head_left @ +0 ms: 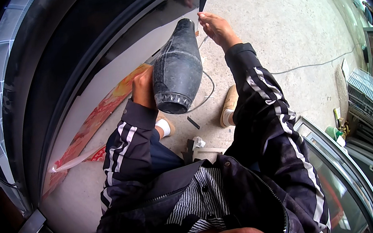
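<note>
Here's the tool [176, 69], upper centre, my left hand [142, 87] wrapped round its side; looks like I'm lining it up, which calls for steadiness. My right hand [217, 28] bunches its fingers beside the panel [75, 69]; pinching anything, I can't tell. Scuffed, matte, bottle-shaped casing; smooth, dark panel.

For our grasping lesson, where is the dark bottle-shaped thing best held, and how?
Probably by its thick body, from the left, where the left hand holds it: the rounded shape suits a wide grip, and the narrow end points away.
</note>
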Demonstrator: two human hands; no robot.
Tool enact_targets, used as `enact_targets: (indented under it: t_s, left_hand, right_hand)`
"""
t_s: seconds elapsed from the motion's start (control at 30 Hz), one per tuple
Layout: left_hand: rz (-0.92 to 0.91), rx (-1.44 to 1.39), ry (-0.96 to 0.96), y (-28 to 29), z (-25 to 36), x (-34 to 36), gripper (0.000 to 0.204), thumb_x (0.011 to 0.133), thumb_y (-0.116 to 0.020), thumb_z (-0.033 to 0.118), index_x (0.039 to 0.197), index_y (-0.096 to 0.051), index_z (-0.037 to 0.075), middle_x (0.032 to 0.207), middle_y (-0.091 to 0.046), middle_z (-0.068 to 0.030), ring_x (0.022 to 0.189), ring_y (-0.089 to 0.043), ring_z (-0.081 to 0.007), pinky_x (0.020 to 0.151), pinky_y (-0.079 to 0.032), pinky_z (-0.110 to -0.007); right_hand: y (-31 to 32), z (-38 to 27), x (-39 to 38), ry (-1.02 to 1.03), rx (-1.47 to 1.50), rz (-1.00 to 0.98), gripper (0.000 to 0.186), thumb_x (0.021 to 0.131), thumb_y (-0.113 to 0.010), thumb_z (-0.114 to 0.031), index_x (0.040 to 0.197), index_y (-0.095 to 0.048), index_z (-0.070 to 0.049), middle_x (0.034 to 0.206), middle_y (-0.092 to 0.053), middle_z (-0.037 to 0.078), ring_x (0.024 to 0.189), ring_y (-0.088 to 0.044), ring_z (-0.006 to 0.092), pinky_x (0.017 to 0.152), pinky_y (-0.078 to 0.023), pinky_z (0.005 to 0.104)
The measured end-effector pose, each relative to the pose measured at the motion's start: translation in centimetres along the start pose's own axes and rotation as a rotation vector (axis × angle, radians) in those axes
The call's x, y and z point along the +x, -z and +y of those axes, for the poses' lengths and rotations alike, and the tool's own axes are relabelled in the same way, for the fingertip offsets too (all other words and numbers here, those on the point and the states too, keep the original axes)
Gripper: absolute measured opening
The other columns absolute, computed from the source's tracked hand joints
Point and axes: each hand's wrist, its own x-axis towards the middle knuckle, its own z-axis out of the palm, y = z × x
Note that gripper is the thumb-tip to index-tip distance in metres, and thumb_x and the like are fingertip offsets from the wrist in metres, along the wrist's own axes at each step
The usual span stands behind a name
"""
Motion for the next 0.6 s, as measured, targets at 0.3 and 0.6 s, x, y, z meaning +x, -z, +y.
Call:
enact_targets:
  t_s: [0.3,0.6]
  left_hand:
    - [-0.009,0.000,-0.030,-0.5,-1.0,0.5,0.025,0.071,-0.064,0.001,0.096,-0.062,-0.001,0.085,-0.063,-0.0241,0.084,-0.063,-0.0433,0.068,-0.051,-0.042]
    - [-0.017,-0.023,-0.013,-0.5,-0.6,1.2,0.024,0.073,-0.064,0.001,0.097,-0.061,-0.001,0.084,-0.063,-0.0237,0.082,-0.063,-0.0428,0.068,-0.051,-0.042]
  right_hand:
    - [-0.8,0.5,3.2,-0.281,0.446,0.071,0.013,0.084,-0.073,-0.005,0.093,-0.065,0.000,0.086,-0.067,0.006,0.077,-0.066,0.0127,0.066,-0.058,0.0212]
    - [0.2,0.3,4.1,-0.364,0.533,-0.036,0.014,0.086,-0.072,-0.009,0.092,-0.067,0.003,0.082,-0.069,0.009,0.067,-0.068,0.0123,0.060,-0.060,0.0205]
